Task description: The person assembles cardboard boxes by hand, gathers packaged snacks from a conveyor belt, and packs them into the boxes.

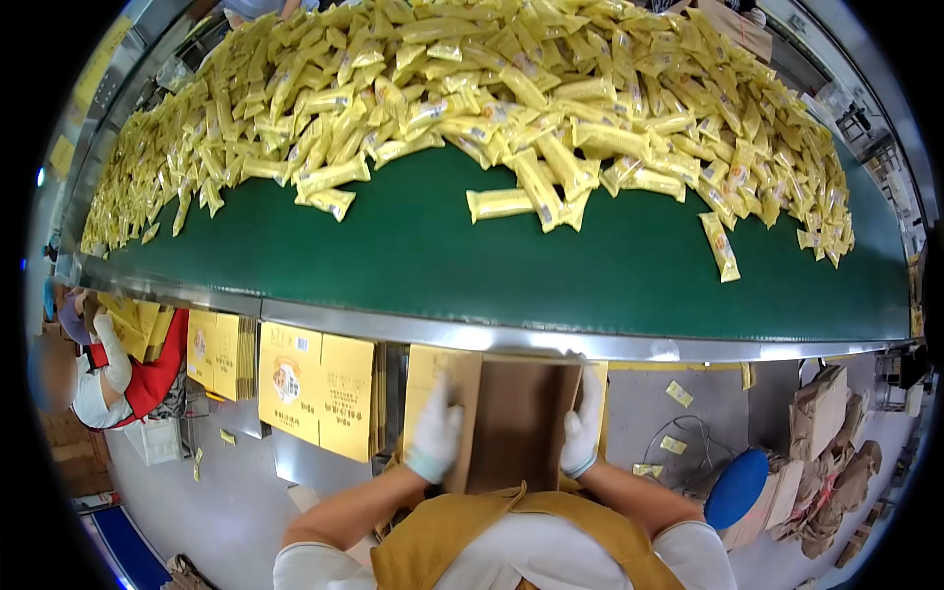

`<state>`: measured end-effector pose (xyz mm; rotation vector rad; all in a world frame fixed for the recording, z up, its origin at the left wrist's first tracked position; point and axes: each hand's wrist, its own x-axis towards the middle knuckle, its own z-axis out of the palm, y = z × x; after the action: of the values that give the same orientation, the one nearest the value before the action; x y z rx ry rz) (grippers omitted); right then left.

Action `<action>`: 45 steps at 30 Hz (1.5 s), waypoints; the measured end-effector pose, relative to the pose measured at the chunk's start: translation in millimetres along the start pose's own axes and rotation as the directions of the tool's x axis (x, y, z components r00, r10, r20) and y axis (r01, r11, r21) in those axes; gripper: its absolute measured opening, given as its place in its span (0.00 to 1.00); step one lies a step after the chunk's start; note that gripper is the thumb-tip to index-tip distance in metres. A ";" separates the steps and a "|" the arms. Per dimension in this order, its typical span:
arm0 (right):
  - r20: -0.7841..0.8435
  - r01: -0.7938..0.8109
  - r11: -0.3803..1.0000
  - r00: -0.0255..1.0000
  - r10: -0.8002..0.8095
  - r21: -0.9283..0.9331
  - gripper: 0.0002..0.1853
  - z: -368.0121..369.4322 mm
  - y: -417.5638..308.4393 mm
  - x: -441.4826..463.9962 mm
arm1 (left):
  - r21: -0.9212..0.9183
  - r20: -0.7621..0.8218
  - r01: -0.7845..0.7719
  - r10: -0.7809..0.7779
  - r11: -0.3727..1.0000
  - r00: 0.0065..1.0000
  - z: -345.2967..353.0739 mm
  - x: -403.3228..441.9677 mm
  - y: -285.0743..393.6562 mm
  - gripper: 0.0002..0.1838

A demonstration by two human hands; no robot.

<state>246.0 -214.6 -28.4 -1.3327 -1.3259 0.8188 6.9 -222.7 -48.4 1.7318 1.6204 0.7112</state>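
An open cardboard box [511,423] with a brown inside stands upright between my two white-gloved hands, close to my chest and below the belt's metal edge. My left hand [436,433], slightly blurred, presses on the box's left side. On its right side lies my right hand [582,423], its fingers along the outer wall. Beyond the edge, the green belt [413,265] carries a large heap of yellow wrapped packets [531,88]. A few packets lie loose at the heap's near side.
Flattened yellow cartons [317,388] stand in stacks left of the box. A co-worker [98,374] is at the far left. On the right are a blue round stool [737,489], brown sacks [816,413] and packets on the floor.
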 end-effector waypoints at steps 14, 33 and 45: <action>-0.127 -0.231 0.479 0.963 0.238 -0.847 0.36 -141.6 109.5 453.9 | 0.555 0.076 -0.229 0.225 0.800 0.971 -27.4 430.4 130.8 0.30; -0.217 -0.258 0.453 0.966 0.143 -0.853 0.38 -59.2 27.5 205.8 | 0.755 0.090 -0.362 0.461 0.547 0.883 -44.3 276.2 56.7 0.32; 0.321 0.284 0.357 0.946 0.047 -0.890 0.44 -103.8 20.2 167.4 | 0.484 0.495 -0.614 0.383 0.624 0.780 -29.2 235.7 74.3 0.38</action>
<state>376.3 -70.1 8.5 -1.9816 -2.3024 0.0298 52.8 13.1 16.6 2.6975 1.1595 0.0364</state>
